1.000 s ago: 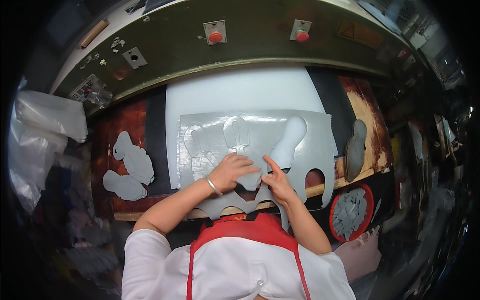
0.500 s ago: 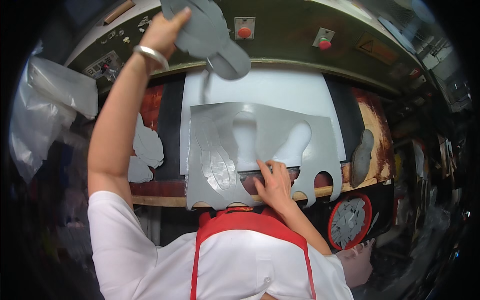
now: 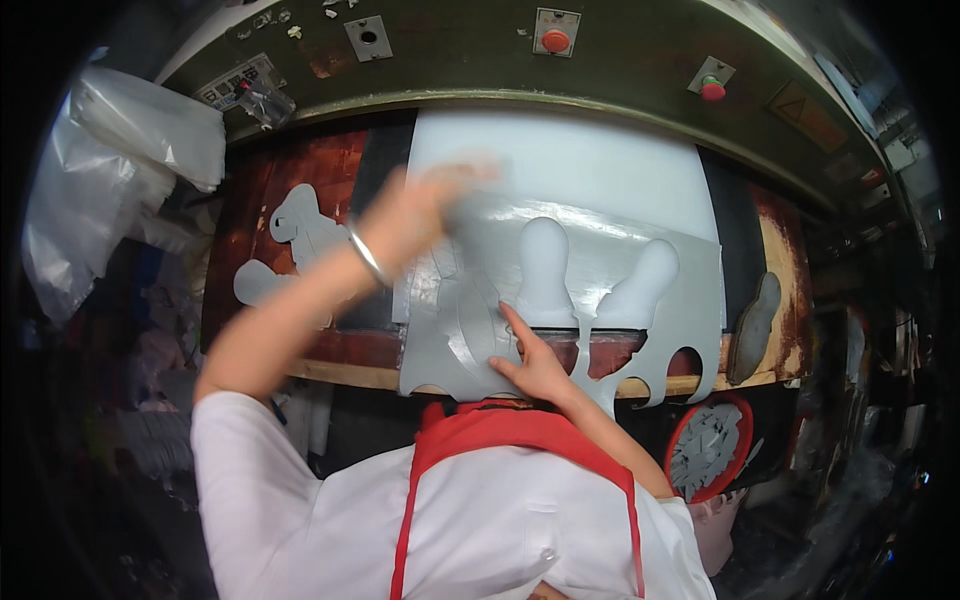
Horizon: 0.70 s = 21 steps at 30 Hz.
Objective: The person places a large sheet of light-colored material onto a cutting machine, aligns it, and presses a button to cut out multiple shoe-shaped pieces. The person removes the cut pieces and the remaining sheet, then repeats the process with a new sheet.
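Head view: left hand (image 3: 420, 215), raised above the press half a second ago, is back down over the grey sheet (image 3: 690, 300), blurred, grip unreadable. Right hand (image 3: 535, 365) presses flat, fingers spread, on the sheet's near edge at the tabletop (image 3: 340, 372) lip. Cut pieces (image 3: 300, 230) lie left; white board (image 3: 580, 165) beyond is open

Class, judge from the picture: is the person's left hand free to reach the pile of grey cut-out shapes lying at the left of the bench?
Probably yes. The left hand hovers blurred above the grey sheet, and nothing stands between it and the cut-out shapes beside it.
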Motion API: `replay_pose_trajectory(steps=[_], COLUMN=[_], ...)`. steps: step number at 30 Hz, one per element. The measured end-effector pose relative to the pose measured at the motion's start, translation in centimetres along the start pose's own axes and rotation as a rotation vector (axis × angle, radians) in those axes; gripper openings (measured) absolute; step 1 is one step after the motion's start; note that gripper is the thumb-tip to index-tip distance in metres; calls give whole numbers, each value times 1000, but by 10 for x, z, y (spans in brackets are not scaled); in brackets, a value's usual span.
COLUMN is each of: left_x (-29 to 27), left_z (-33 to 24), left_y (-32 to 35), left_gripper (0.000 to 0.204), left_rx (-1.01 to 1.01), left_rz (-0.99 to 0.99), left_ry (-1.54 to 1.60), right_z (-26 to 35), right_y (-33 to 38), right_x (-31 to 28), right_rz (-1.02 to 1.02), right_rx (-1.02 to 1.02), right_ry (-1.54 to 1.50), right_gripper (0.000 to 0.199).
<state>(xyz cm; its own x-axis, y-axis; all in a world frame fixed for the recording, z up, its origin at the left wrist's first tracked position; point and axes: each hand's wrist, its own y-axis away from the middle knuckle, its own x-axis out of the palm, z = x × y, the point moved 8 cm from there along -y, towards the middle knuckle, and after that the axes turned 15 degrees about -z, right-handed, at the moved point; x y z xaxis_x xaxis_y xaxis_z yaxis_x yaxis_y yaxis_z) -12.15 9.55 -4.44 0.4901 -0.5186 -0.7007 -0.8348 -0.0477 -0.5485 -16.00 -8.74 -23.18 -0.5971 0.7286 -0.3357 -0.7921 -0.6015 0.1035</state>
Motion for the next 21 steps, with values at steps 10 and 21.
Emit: replay_pose_trajectory(steps=[10,21], left_x=[106,-110], left_z=[2,120], left_y=[173,69], left_gripper=[80,36], left_rx=[144,-732], left_rz=[497,-690], left_ry=[113,602], right_z=[-24,-5], right_y=[-2,4], right_x=[14,-68], right_rz=[56,-51], right_rx=[529,358], right_ry=[-900,-456], right_gripper=[79,52])
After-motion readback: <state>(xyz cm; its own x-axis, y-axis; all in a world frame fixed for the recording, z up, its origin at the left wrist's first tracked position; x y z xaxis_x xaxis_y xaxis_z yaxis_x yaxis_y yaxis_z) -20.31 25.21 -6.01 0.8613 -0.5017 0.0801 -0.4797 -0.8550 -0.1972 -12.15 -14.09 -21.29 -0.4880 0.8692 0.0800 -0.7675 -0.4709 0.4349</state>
